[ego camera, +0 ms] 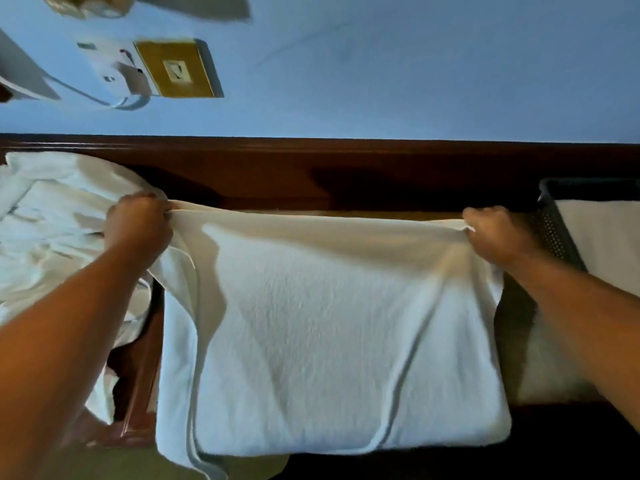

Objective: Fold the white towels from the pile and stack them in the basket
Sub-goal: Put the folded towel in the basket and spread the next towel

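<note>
Dark wooden table [277,174] under your white towel [329,341], doubled and fluffy; your left hand [138,223] and right hand [498,233] pinch its far corners.

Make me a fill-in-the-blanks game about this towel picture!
1. The left hand and right hand both grip the spread towel, whose colour is ____.
2. The crumpled pile lies to that towel's ____.
3. The dark basket stands to that towel's ____.
4. The wall behind is coloured ____.
Missing words: white, left, right, blue.
</note>
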### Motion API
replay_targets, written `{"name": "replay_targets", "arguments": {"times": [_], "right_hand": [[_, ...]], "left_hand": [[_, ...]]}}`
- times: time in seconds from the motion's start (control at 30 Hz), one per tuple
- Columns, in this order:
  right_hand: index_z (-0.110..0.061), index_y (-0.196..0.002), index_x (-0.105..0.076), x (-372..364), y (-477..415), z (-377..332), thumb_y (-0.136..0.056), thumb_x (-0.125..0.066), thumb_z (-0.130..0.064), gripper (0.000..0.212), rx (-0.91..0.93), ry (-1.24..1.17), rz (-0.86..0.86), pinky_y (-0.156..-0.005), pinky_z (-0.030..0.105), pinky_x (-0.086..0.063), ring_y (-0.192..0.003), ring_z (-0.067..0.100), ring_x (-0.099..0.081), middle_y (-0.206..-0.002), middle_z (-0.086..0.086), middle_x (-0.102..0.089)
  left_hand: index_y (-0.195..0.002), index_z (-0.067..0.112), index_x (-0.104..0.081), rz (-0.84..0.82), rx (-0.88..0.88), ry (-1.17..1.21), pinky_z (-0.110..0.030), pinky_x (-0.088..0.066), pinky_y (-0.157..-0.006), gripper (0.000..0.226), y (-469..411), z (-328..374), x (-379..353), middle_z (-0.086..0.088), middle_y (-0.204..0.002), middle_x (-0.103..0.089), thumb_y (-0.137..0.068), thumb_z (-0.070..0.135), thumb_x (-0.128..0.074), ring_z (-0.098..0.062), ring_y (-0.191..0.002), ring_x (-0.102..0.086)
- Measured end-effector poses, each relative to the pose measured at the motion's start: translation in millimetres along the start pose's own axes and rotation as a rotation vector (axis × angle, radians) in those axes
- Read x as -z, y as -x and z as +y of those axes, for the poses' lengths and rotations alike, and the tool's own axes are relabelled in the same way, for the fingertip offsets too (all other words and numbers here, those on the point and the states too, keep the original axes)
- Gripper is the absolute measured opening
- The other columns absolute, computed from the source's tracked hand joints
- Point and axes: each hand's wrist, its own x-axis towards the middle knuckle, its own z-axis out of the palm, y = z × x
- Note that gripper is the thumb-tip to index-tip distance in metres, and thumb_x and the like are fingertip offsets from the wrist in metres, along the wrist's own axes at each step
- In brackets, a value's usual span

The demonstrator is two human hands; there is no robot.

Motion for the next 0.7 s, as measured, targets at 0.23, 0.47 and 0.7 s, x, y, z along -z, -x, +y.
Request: {"name": "replay_targets", "arguments": {"times": [0.23, 0.47, 0.7], "right_hand": [[-0.013, -0.11, -0.059, -9, -68, 8, -0.085, -0.063, -0.002, 0.028, 0.052, 0.031, 0.014, -0.057, 0.036, -0.046, -0.084, 0.037, -0.06, -0.095, 0.013, -0.058], [-0.018, -0.124, -0.055, -60, -116, -5, -0.085, -0.057, -0.002, 0.043, 0.081, 0.113, -0.29, -0.066, 0.035, -0.049, -0.083, 0.029, -0.062, -0.108, 0.01, -0.054], [-0.015, -0.127, -0.061, -113, -154, 25, -0.092, -0.063, -0.031, 0.038, 0.199, -0.093, -0.568, -0.079, 0.029, -0.043, -0.109, 0.027, -0.058, -0.127, 0.008, -0.057]], "left_hand": [[-0.104, 0.017, -0.079, -0.149, -0.083, -0.205, -0.05, -0.043, -0.09, 0.042, -69, 0, -39, -0.015, -0.104, -0.069, -0.07, -0.004, -0.068, -0.044, -0.099, -0.061], [-0.089, 0.004, -0.078, -0.209, -0.051, -0.322, -0.053, -0.042, -0.088, 0.021, -100, 18, -113, -0.025, -0.089, -0.069, -0.074, -0.004, -0.066, -0.051, -0.094, -0.059], [-0.1, -0.002, -0.074, -0.275, 0.049, -0.29, -0.053, -0.036, -0.103, 0.025, -122, 25, -179, -0.031, -0.098, -0.068, -0.082, -0.005, -0.058, -0.048, -0.107, -0.054]]}}
